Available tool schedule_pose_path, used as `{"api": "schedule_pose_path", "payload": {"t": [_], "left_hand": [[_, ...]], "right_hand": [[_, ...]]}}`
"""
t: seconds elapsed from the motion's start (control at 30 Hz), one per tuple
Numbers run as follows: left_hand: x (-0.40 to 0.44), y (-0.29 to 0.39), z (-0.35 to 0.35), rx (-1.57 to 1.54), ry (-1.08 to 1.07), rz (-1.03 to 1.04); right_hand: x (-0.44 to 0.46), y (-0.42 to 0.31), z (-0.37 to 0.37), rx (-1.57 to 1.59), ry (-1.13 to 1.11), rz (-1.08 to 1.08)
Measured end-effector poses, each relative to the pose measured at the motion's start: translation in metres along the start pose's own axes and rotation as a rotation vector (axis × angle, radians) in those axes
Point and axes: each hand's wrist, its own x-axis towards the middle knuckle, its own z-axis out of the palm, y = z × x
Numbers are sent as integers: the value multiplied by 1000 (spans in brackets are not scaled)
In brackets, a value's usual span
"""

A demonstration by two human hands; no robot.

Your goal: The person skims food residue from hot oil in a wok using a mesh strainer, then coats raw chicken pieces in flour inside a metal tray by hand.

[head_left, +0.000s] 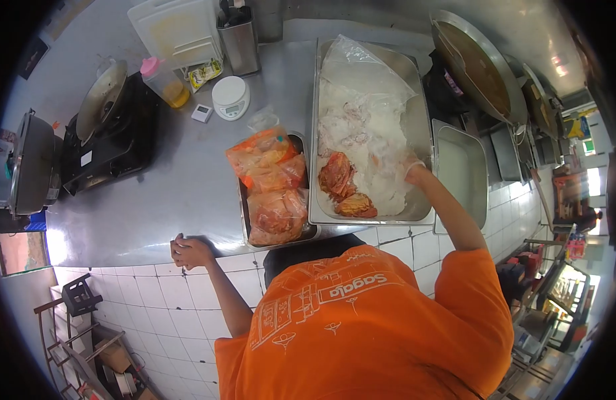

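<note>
My right hand (393, 160), in a clear plastic glove dusted with flour, is down in the white flour (388, 193) in a large steel pan (312, 180). Its fingers are blurred and partly covered, so their grip is hidden. Left of it in the pan lie reddish marinated meat pieces (337, 175) and a yellowish piece (356, 205). Flour-coated pieces (348, 127) sit farther back, and a clear plastic bag (361, 63) covers the pan's far end. My left hand (190, 253) is by the counter's front edge, fingers curled in, holding nothing visible.
A dark tray (244, 220) holds bagged raw meat (278, 213) beside the pan. Behind it are a white scale (230, 98), a small timer (202, 113) and a pink-capped bottle (162, 81). A stove (114, 143) with a wok stands left; another steel pan (462, 170) is right.
</note>
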Motion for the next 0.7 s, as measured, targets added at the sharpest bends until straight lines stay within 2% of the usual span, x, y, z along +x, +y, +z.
{"api": "schedule_pose_path", "payload": {"t": [0.03,0.07,0.13,0.17,0.23,0.27,0.33,0.37,0.43,0.47,0.53,0.7], "left_hand": [[0,0,1,-3,-3,4],[0,0,1,-2,-4,2],[-1,1,-1,-3,-6,8],[-1,1,0,1,-5,7],[0,1,0,0,-2,2],[0,1,0,0,0,3],[-2,3,-2,-5,-9,6],[-1,4,-2,-8,-5,10],[-1,2,-1,-15,-13,1],[-1,0,-2,-14,-12,7],[-3,1,-4,-6,-16,26],[-1,-3,2,26,-14,28]], "right_hand": [[-5,0,4,185,-19,48],[-10,0,5,183,-20,48],[-46,-68,-21,-610,-15,120],[-53,-87,-27,-610,-18,120],[-58,-113,-30,-628,133,-53],[-53,-123,-24,-626,133,-54],[-43,-134,-9,-645,215,93],[-32,-121,5,-639,218,92],[-14,-95,37,-604,428,-131],[-13,-91,39,-599,427,-128],[-31,-118,18,-469,152,146],[-11,-121,5,-437,257,149]]}}
